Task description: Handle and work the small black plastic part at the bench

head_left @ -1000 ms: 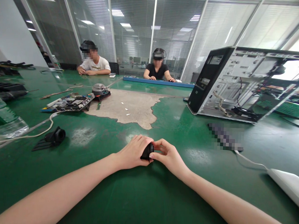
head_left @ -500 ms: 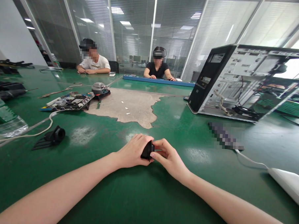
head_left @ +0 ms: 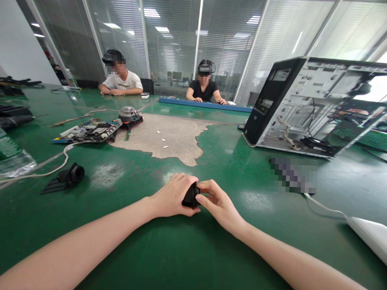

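A small black part (head_left: 190,195), whose kind I cannot make out, is held between my two hands just above the green table (head_left: 175,264). My left hand (head_left: 172,195) wraps round its left side and covers much of it. From the right, my right hand (head_left: 221,206) pinches the part's edge between thumb and fingers. To the left on the table lies a black plastic piece (head_left: 67,177) with a round ring and a flat, slotted base.
An open computer case (head_left: 310,107) stands at the right, near a blurred phone-like object (head_left: 290,175) cabled to a white device (head_left: 373,238). A circuit board (head_left: 88,131), a fan cooler (head_left: 129,116) and a plastic bottle (head_left: 9,152) are left. Two people sit across.
Both hands stay in nearly the same place. The black part has turned slightly, and my right thumb has shifted a little on its edge.
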`<state>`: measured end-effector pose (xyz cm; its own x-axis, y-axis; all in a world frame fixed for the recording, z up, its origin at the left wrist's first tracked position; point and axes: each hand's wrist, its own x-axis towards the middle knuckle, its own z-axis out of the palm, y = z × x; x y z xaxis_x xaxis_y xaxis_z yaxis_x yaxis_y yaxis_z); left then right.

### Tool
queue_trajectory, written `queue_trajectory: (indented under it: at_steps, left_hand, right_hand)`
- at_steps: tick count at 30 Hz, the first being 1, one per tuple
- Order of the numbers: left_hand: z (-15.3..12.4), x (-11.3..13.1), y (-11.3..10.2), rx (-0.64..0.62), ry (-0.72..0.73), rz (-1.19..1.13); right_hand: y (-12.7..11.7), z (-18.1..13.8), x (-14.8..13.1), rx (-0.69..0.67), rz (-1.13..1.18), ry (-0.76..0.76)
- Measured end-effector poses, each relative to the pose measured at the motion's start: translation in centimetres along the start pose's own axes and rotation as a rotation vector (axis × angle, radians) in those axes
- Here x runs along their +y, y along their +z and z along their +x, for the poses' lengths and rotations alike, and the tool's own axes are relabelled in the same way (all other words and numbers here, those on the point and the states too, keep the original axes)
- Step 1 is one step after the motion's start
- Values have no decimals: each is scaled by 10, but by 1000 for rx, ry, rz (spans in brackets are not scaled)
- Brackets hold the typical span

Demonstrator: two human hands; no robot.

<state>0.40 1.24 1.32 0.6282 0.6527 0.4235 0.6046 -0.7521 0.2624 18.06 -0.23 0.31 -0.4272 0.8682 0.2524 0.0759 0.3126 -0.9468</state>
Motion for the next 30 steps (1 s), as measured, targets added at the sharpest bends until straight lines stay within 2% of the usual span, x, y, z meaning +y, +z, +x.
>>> queue_trajectory:
  at_steps: [7, 14, 27, 30]
  left_hand:
    - [-1, 0, 0, -13, -8, 10]
    - [-1, -2, -1, -9, 19, 10]
    - [0, -1, 2, -16, 9, 39]
    - [0, -2, 2, -3, 10, 53]
  right_hand:
    - [0, 0, -2, 0, -35, 60]
    - [0, -1, 0, -39, -9, -46]
    - [0, 0, -2, -12, -18, 38]
    - [0, -1, -2, -46, -42, -4]
